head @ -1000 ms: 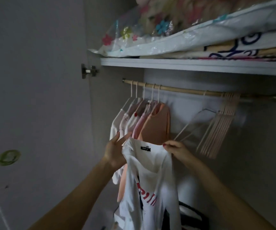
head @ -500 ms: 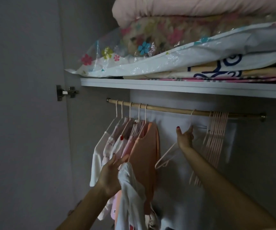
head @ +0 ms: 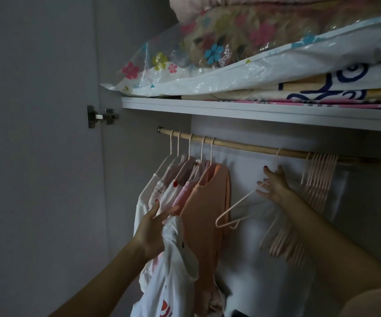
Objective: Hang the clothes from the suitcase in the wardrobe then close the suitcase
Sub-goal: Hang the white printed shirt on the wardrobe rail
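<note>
Now the right hand (head: 274, 185) has left the white shirt (head: 173, 266) it shared a second ago and reached up to a lone pale hanger (head: 237, 209) on the rod (head: 253, 148); its fingers are spread around the hanger's neck, touching it, though I cannot tell whether they have closed on it. The left hand (head: 153, 229) alone holds the shirt, bunched against the palm with the fingertips loose, and the cloth hangs below that hand, just in front of the orange top (head: 207, 202). Beyond the right hand hangs a cluster of spare hangers (head: 317, 177). I judge the shirt is about to go on a hanger; the suitcase is out of view.
</note>
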